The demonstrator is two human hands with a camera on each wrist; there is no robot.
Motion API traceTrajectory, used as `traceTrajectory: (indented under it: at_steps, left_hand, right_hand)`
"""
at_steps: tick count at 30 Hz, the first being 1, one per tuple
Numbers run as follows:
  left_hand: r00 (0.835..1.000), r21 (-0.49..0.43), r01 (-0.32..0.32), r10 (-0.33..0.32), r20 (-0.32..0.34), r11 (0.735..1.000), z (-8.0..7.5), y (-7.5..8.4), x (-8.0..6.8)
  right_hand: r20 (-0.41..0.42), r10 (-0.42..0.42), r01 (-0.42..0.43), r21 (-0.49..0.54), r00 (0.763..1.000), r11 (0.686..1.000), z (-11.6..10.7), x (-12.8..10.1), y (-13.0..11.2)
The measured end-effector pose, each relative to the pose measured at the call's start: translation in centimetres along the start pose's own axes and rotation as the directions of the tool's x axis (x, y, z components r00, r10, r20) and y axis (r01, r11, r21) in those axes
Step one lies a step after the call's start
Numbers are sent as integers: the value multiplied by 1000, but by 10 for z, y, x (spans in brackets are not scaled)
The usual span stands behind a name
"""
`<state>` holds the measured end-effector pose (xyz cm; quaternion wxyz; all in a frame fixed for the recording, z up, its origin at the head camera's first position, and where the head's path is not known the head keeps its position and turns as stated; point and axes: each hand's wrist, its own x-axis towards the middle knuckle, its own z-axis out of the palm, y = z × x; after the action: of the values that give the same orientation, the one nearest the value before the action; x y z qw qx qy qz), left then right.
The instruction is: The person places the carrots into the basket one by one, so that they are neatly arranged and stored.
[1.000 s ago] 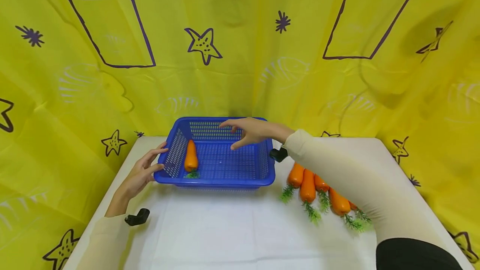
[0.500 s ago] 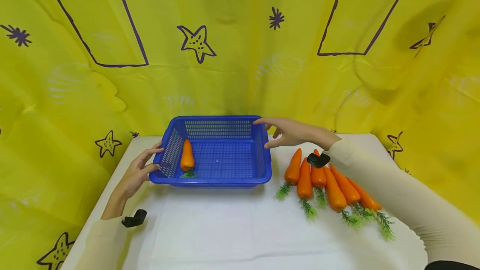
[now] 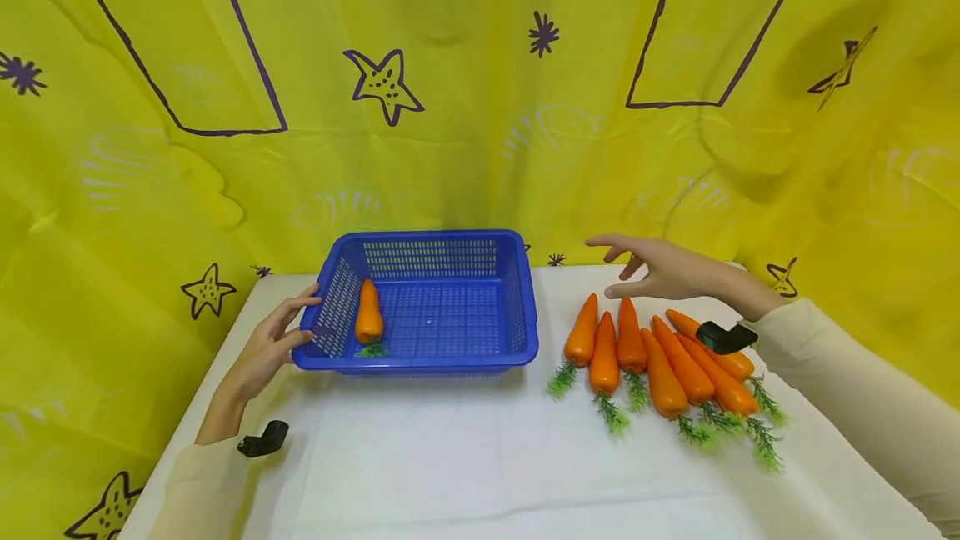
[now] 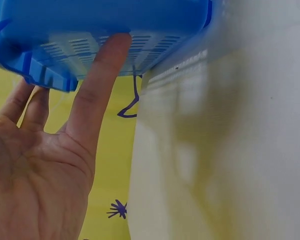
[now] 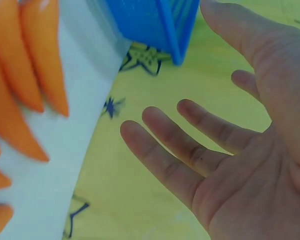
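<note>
Altogether, eight orange tapering carrots with feathery green tops show in the head view: one lies inside the single blue slatted rectangular basket, near its left wall, and seven fan out on the white-covered table to the basket's right. The left hand, fingers spread, touches the basket's left end; the right hand hangs near the carrot tips, thumb and fingers apart. Of two black wrist mounts, one partly hides a carrot. A yellow patterned curtain stands behind. In the left wrist view, the thumb lies straight against the basket's outer wall. In the right wrist view, spread fingers sit apart from carrots cropped at the edge.
</note>
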<state>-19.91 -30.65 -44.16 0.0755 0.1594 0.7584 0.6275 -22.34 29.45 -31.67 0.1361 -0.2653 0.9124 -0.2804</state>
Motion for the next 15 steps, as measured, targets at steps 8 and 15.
traceTrajectory:
  at_steps: [8,15]
  left_hand:
    - [1000,-108,-16,18,23,994,-4,-4,-3]
    - [999,-132,-17,21,26,991,-2,-5,-1]
  right_hand:
    - [-53,42,-41,20,998,999,-11,-40,34]
    - [-69,95,-93,21,993,995,-10,-71,62]
